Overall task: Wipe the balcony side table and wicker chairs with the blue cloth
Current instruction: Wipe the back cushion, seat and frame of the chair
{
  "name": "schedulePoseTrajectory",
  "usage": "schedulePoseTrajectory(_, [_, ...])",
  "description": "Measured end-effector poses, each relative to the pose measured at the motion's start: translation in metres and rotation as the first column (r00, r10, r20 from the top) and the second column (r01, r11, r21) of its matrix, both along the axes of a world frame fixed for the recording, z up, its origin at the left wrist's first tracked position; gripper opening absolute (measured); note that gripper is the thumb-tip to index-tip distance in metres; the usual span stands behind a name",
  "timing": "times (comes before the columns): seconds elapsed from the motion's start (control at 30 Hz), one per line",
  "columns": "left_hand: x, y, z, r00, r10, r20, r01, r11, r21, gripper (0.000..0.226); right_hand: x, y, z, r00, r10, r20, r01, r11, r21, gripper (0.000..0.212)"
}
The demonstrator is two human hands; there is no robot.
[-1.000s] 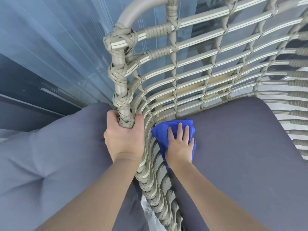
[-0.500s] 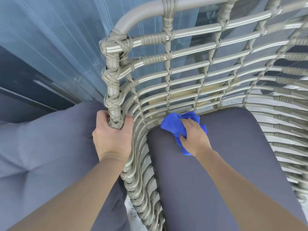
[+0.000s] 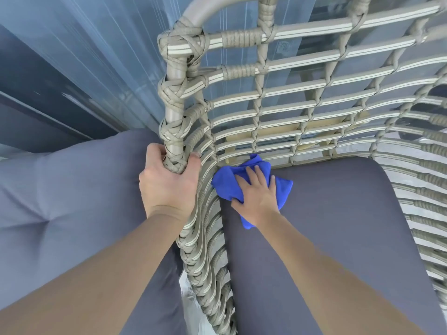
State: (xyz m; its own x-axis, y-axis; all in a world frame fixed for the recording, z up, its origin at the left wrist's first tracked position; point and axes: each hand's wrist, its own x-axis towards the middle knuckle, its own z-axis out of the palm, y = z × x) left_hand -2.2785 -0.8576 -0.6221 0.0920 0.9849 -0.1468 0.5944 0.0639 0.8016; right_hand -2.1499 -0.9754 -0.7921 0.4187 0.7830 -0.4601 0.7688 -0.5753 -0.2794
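Glass balcony wall behind. Grey cushion (image 3: pixel 60 201) far left. Left hand (image 3: pixel 169 187), fingers wrapped round wicker chair (image 3: pixel 314 97) corner post. Right hand (image 3: pixel 257 197), fingers flat, presses blue cloth (image 3: pixel 226 183) into seat cushion (image 3: pixel 338 226) back-left corner against weave; open cushion rightward.

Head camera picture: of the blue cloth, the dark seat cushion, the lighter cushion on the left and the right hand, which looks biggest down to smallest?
1. Dark seat cushion and lighter cushion: both run out of frame, so I cannot rank them.
2. Blue cloth, partly covered.
3. Right hand, close to the cloth in size.
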Motion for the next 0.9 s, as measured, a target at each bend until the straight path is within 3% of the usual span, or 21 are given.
schedulePoseTrajectory(0.07, [0.001, 0.000, -0.001, 1.000, 0.000, -0.002, 0.000, 1.000, 0.005, 0.035, 0.011, 0.002, 0.003, 1.000, -0.024, -0.019, 0.023, 0.999, -0.041, 0.073])
schedulePoseTrajectory(0.43, [0.000, -0.001, 0.001, 0.999, 0.004, -0.033, -0.004, 1.000, 0.011, 0.036, -0.036, -0.028, -0.001, 0.980, 0.198, -0.011, -0.198, 0.980, 0.033, 0.069])
schedulePoseTrajectory(0.63, [0.000, -0.004, 0.002, 0.999, 0.012, -0.044, -0.011, 1.000, 0.010, 0.036, -0.059, -0.060, -0.005, 0.979, 0.192, 0.060, -0.195, 0.980, 0.047, 0.079])
schedulePoseTrajectory(0.77, [-0.001, -0.002, 0.001, 0.998, 0.012, -0.059, -0.011, 1.000, 0.019, 0.037, -0.067, -0.075, -0.003, 0.985, 0.155, 0.079, -0.165, 0.975, 0.146, 0.077])
schedulePoseTrajectory(0.9, [0.001, 0.000, 0.002, 0.999, 0.005, -0.048, -0.004, 1.000, 0.025, 0.037, -0.069, -0.098, -0.003, 0.966, 0.223, 0.126, -0.242, 0.958, 0.156, 0.079])
